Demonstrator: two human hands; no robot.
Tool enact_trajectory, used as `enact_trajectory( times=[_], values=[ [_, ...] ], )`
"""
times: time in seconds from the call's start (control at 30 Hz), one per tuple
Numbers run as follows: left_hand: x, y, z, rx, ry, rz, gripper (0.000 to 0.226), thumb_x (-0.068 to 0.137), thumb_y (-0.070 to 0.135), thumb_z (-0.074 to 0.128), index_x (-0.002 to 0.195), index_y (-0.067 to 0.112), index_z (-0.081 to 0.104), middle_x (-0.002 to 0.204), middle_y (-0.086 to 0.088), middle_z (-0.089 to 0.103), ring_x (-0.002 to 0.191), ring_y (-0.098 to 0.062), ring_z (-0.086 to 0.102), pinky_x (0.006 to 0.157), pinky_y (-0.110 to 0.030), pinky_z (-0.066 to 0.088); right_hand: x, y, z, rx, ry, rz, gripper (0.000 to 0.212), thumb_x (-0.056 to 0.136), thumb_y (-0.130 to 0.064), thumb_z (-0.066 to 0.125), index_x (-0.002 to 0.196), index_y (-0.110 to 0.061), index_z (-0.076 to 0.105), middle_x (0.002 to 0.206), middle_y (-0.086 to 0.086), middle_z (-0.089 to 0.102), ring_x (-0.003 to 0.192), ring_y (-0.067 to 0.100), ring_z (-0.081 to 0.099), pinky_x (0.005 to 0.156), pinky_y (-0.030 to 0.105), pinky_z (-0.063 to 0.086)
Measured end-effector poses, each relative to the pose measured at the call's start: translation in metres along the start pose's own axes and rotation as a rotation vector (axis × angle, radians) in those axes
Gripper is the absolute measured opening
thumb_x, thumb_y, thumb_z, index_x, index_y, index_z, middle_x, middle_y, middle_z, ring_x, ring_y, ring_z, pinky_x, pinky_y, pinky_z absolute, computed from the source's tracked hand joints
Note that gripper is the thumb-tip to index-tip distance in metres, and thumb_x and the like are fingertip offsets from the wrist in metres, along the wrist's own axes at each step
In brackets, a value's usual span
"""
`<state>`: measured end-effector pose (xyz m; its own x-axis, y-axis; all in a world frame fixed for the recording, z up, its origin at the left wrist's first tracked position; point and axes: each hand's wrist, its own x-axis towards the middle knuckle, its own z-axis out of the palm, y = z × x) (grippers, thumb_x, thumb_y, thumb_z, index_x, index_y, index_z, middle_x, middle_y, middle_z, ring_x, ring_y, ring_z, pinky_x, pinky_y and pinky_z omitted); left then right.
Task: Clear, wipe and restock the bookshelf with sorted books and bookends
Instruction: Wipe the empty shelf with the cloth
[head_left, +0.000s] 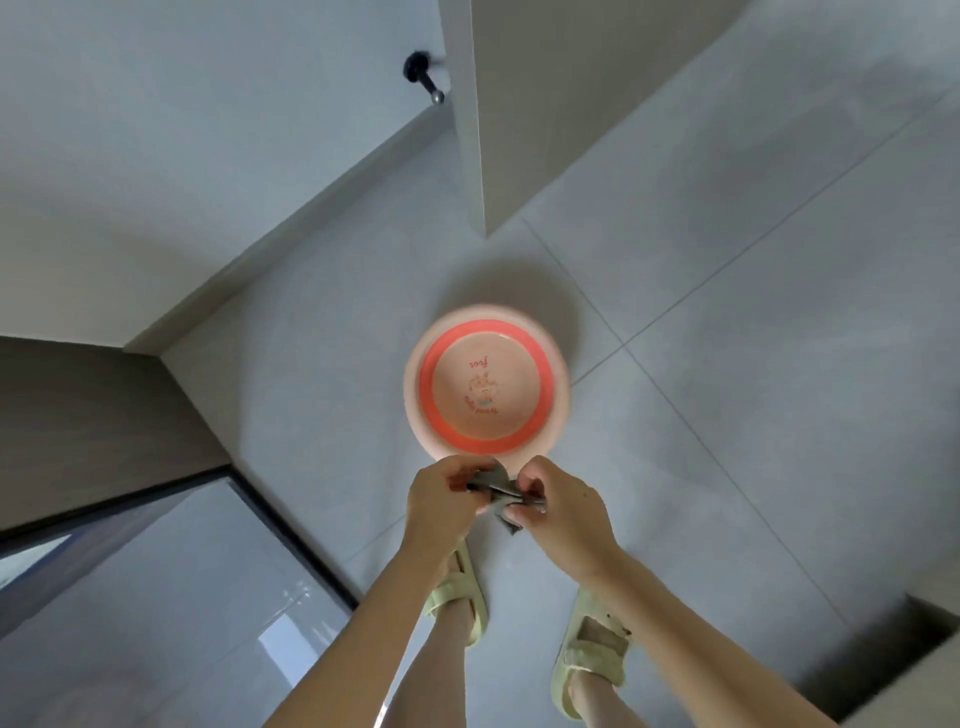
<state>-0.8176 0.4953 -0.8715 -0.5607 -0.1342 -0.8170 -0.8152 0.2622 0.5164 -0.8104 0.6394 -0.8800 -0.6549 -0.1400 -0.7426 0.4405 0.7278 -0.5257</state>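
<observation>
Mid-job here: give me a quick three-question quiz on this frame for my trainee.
1. True or false: the left hand and the right hand both grip the cloth.
2. The basin stands on: A) a shelf, B) the floor, C) a table.
3. What does the person wear on the feet?

Key: 1 true; 2 B; 3 sandals.

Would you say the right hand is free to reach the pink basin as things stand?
Probably not yet: the right hand grips the grey cloth together with the left hand, though nothing blocks the basin below.
</observation>
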Motion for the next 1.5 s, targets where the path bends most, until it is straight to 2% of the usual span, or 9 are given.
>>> enact_trajectory(
  times=[0.13, 0.23, 0.43, 0.57, 0.77, 1.0, 1.2, 1.33, 1.5],
  values=[
    [-0.078, 0.073, -0.031, 0.021, -0.059, 0.109, 0.039, 0.069, -0.007, 0.056, 0.083, 0.022, 0.077, 0.083, 0.000, 0.073, 0.080, -0.018, 0.066, 0.076, -0.033, 0.054, -0.075, -0.067, -0.075, -0.016, 0.020, -0.054, 0.030, 0.077, -0.029, 0.071, 0.100, -0.031, 0.051, 0.085, -0.017, 0.060, 0.079, 0.009, 0.058, 0.063, 0.019, 0.038],
    [-0.143, 0.131, -0.062, 0.084, 0.013, 0.206, 0.021, 0.077, 0.000, 0.070, 0.089, 0.016, 0.072, 0.084, -0.003, 0.069, 0.098, -0.032, 0.065, 0.093, -0.042, 0.050, -0.139, -0.123, -0.138, -0.097, 0.030, -0.134, 0.026, 0.072, -0.035, 0.078, 0.087, -0.030, 0.057, 0.072, -0.016, 0.058, 0.071, 0.006, 0.057, 0.063, 0.021, 0.040],
    [-0.274, 0.208, -0.102, 0.491, 0.079, 0.405, 0.015, 0.085, 0.017, 0.068, 0.098, 0.013, 0.073, 0.099, -0.006, 0.070, 0.100, -0.022, 0.061, 0.083, -0.025, 0.040, -0.255, -0.190, -0.240, -0.310, 0.079, -0.339, 0.038, 0.084, -0.026, 0.066, 0.052, -0.035, 0.048, 0.054, -0.022, 0.049, 0.050, 0.003, 0.041, 0.054, 0.019, 0.028],
    [-0.381, 0.221, -0.105, 0.514, 0.224, 0.466, 0.013, 0.091, 0.022, 0.060, 0.097, 0.016, 0.070, 0.077, 0.010, 0.054, 0.081, -0.014, 0.052, 0.071, -0.023, 0.039, -0.331, -0.222, -0.278, -0.398, 0.176, -0.533, 0.021, 0.086, -0.027, 0.065, 0.067, -0.020, 0.059, 0.060, -0.006, 0.055, 0.060, 0.009, 0.047, 0.060, 0.026, 0.033],
    [-0.554, 0.204, -0.108, 0.267, 0.583, 0.562, 0.026, 0.091, 0.023, 0.061, 0.066, 0.027, 0.058, 0.060, 0.013, 0.056, 0.062, 0.001, 0.053, 0.065, -0.019, 0.040, -0.456, -0.272, -0.298, -0.423, 0.120, -0.877, 0.007, 0.084, -0.024, 0.070, 0.089, -0.024, 0.074, 0.079, -0.011, 0.069, 0.076, 0.007, 0.062, 0.070, 0.024, 0.044],
    [-0.753, 0.141, -0.122, -0.239, 0.820, 0.480, 0.021, 0.094, 0.016, 0.058, 0.087, 0.001, 0.069, 0.078, -0.014, 0.073, 0.066, -0.020, 0.072, 0.065, -0.028, 0.059, -0.604, -0.329, -0.222, -0.189, -0.362, -1.072, 0.009, 0.089, -0.018, 0.066, 0.089, -0.011, 0.072, 0.080, 0.017, 0.071, 0.062, 0.012, 0.056, 0.055, 0.022, 0.042],
    [-0.859, 0.053, -0.140, -0.551, 1.008, 0.480, 0.016, 0.094, 0.007, 0.056, 0.096, -0.002, 0.069, 0.091, -0.018, 0.073, 0.079, -0.021, 0.072, 0.066, -0.031, 0.060, -0.714, -0.351, -0.089, 0.013, -0.783, -1.030, 0.016, 0.097, -0.014, 0.053, 0.105, -0.011, 0.067, 0.083, 0.006, 0.072, 0.065, 0.015, 0.070, 0.053, 0.027, 0.055],
    [-0.916, -0.019, -0.176, -0.824, 1.071, 0.495, 0.031, 0.099, 0.028, 0.048, 0.098, 0.006, 0.070, 0.098, -0.015, 0.073, 0.090, -0.025, 0.071, 0.080, -0.039, 0.059, -0.778, -0.365, 0.009, -0.063, -0.902, -1.179, 0.013, 0.089, -0.024, 0.067, 0.101, -0.024, 0.069, 0.092, -0.006, 0.075, 0.087, 0.012, 0.071, 0.077, 0.031, 0.058],
    [-0.979, -0.107, -0.246, -0.865, 1.052, 0.497, 0.049, 0.099, 0.041, 0.042, 0.110, 0.001, 0.067, 0.108, -0.020, 0.070, 0.103, -0.033, 0.066, 0.083, -0.040, 0.057, -0.833, -0.396, 0.127, -0.005, -0.890, -1.251, 0.033, 0.080, 0.002, 0.069, 0.103, -0.023, 0.067, 0.090, -0.002, 0.074, 0.086, 0.015, 0.070, 0.072, 0.030, 0.055]
  ],
)
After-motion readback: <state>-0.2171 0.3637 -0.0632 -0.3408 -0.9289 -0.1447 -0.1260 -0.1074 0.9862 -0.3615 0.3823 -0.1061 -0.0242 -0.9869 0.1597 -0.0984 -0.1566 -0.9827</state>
